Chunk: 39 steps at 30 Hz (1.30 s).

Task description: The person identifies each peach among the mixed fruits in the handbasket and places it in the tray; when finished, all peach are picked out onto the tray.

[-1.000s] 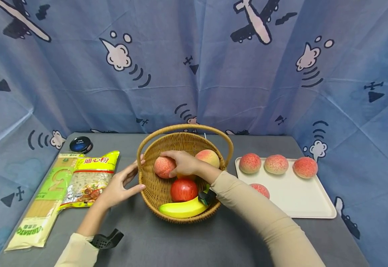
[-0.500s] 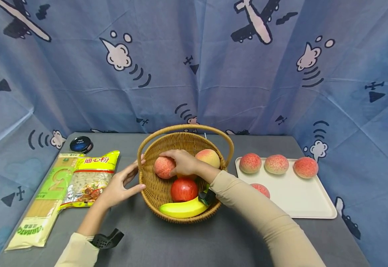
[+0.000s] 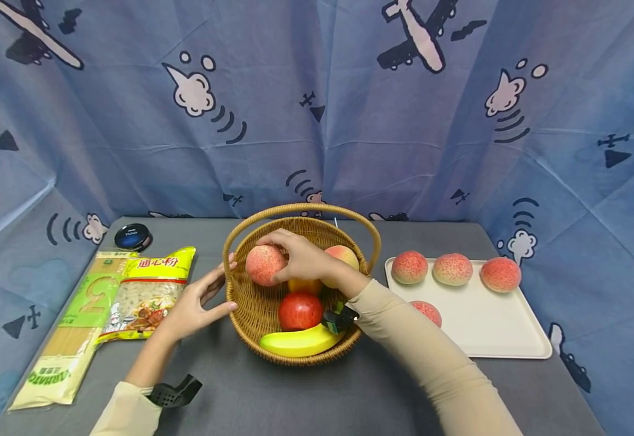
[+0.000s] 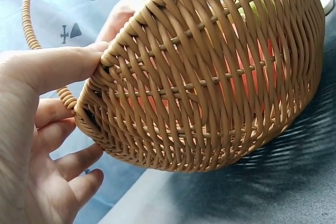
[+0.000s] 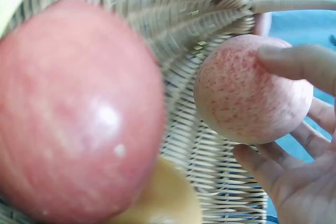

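A brown wicker basket [image 3: 240, 315] with an arched handle stands mid-table. My left hand [image 3: 199, 306] holds its left side; in the left wrist view the thumb lies on the rim, with curled fingers by the handle's base. Inside the basket, my right hand [image 3: 308, 260] grips a speckled pink peach [image 3: 264, 265] between thumb and fingers. The right wrist view shows this peach [image 5: 247, 90] above the wicker wall. A red apple [image 3: 300, 311], a yellow banana [image 3: 295, 341], a second peach [image 3: 344, 255] and a partly hidden orange-yellow fruit [image 3: 304, 286] lie in the basket.
At right, a white tray [image 3: 502, 333] carries several pink peaches [image 3: 453, 269]. To the left lie a yellow pasta bag [image 3: 148, 297], a long noodle pack [image 3: 71, 327] and a dark round tin [image 3: 133, 236]. A patterned blue curtain [image 3: 317, 121] hangs behind the table.
My right hand has raised the peach slightly and shifted it a little to the left and back, showing more of the orange-yellow fruit. The left hand has stayed at the basket.
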Each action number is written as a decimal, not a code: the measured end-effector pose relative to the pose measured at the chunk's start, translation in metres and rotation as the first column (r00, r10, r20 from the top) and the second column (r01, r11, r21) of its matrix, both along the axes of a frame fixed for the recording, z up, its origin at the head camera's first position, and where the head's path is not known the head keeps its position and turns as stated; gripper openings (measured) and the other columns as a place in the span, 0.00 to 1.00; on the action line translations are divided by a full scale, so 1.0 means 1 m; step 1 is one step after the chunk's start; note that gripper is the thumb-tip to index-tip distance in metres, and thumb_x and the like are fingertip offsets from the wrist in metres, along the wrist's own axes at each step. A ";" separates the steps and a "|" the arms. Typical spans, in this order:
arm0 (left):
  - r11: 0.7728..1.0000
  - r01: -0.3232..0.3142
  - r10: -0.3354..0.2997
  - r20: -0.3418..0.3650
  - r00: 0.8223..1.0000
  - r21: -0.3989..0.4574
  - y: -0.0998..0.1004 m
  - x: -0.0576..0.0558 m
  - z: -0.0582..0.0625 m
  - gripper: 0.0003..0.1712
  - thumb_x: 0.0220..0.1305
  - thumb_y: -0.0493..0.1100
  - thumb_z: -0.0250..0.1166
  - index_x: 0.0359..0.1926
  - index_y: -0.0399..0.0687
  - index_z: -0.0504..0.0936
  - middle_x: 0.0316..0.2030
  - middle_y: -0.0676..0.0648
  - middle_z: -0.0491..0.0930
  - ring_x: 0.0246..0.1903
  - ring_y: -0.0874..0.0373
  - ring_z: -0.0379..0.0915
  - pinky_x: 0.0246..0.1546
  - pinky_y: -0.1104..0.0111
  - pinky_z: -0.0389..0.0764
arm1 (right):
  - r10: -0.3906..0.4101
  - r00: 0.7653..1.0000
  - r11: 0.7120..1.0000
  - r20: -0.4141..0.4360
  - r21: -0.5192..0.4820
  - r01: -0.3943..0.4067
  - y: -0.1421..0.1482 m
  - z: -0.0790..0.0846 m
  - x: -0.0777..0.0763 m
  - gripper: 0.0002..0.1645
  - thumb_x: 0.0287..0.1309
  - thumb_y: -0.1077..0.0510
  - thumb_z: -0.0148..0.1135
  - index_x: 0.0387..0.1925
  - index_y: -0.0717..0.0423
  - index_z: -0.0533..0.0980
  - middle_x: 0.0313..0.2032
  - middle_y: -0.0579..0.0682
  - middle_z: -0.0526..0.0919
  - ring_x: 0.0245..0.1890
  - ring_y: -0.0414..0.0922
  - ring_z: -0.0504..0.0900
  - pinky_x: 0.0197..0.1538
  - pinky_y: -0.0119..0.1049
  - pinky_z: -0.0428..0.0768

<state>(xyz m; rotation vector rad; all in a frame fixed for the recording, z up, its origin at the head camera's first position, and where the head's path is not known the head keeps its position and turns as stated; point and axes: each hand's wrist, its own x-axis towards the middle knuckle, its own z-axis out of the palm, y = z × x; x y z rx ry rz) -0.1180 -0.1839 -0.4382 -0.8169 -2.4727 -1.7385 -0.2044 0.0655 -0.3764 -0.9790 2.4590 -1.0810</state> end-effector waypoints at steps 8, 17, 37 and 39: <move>1.000 0.008 -0.009 0.017 1.000 0.007 -0.001 0.000 -0.001 0.42 0.58 0.31 0.65 0.71 0.40 0.57 0.71 0.40 0.57 0.68 0.61 0.56 0.64 0.82 0.61 | 0.002 0.990 0.983 0.140 -0.181 0.023 0.016 0.020 0.015 0.41 0.42 0.60 0.74 0.61 0.48 0.71 0.57 0.46 0.69 0.51 0.45 0.75 0.53 0.38 0.80; 1.000 0.028 -0.028 0.011 1.000 0.014 -0.001 0.000 -0.003 0.43 0.59 0.30 0.64 0.72 0.40 0.54 0.71 0.40 0.55 0.68 0.68 0.54 0.65 0.81 0.59 | -0.006 1.000 0.969 0.019 -0.246 0.011 0.050 0.041 0.043 0.40 0.44 0.57 0.74 0.62 0.50 0.71 0.58 0.49 0.68 0.53 0.45 0.74 0.53 0.39 0.81; 0.999 0.031 -0.032 0.017 0.999 0.031 -0.001 0.000 -0.001 0.43 0.59 0.30 0.64 0.72 0.43 0.54 0.71 0.39 0.56 0.68 0.65 0.55 0.65 0.80 0.60 | -0.331 0.943 0.834 -0.029 -0.478 0.277 0.199 0.023 0.127 0.43 0.40 0.80 0.67 0.62 0.69 0.66 0.60 0.57 0.67 0.60 0.40 0.68 0.58 0.21 0.74; 0.999 0.030 -0.031 0.021 0.999 0.029 -0.001 0.000 -0.002 0.43 0.59 0.30 0.64 0.72 0.42 0.54 0.71 0.39 0.56 0.68 0.65 0.55 0.65 0.80 0.60 | -0.381 0.924 0.816 -0.032 -0.482 0.320 0.214 0.015 0.131 0.43 0.40 0.81 0.66 0.63 0.68 0.65 0.61 0.55 0.68 0.61 0.38 0.67 0.58 0.19 0.73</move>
